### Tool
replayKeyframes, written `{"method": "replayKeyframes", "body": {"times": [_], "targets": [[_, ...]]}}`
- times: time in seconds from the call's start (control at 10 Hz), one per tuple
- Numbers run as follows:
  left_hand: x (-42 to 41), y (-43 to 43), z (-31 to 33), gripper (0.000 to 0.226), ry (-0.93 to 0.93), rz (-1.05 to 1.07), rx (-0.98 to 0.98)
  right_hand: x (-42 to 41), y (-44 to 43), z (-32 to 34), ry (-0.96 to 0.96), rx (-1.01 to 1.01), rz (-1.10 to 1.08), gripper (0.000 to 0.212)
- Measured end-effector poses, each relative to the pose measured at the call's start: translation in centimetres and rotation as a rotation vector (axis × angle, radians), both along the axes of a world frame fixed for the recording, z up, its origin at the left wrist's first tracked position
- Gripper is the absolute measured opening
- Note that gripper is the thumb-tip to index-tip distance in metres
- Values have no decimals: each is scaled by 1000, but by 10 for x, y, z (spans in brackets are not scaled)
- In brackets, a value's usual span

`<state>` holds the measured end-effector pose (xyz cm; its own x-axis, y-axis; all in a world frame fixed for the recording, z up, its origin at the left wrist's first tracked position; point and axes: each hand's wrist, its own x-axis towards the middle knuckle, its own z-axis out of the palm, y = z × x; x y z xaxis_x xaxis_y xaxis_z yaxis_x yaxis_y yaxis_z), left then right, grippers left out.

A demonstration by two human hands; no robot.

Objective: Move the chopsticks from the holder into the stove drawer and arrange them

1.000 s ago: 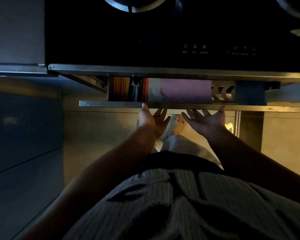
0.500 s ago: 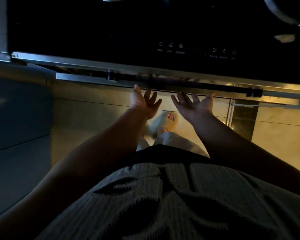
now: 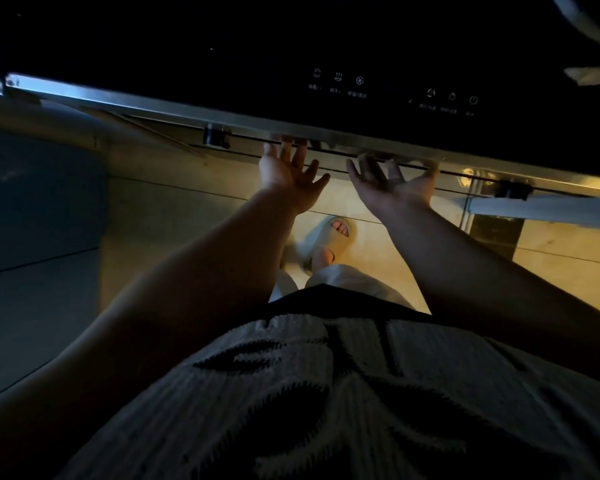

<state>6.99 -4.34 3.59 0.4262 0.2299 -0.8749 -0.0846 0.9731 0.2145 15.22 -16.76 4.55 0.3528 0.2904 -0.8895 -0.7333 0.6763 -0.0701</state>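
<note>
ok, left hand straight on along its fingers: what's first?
The drawer front, just under the stove's steel trim. The left hand seems to touch it with its fingertips, though depth is unclear.

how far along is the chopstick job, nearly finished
Done: nothing checkable; no chopsticks or holder show. In hand: the left hand and right hand press straight fingers on the drawer front, nearly shut under the stove edge. Left: closing the last gap.
</note>
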Motion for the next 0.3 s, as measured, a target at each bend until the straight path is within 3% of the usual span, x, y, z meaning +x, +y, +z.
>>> {"method": "replayKeyframes", "body": {"times": [0.2, 0.3], "targets": [[-11, -7, 4, 63, -48, -137, -23, -4, -19, 9, -44, -5, 234, 84], [-22, -9, 14, 62, 108, -429, 180, -14, -21, 22, -79, -116, 463, 79]]}}
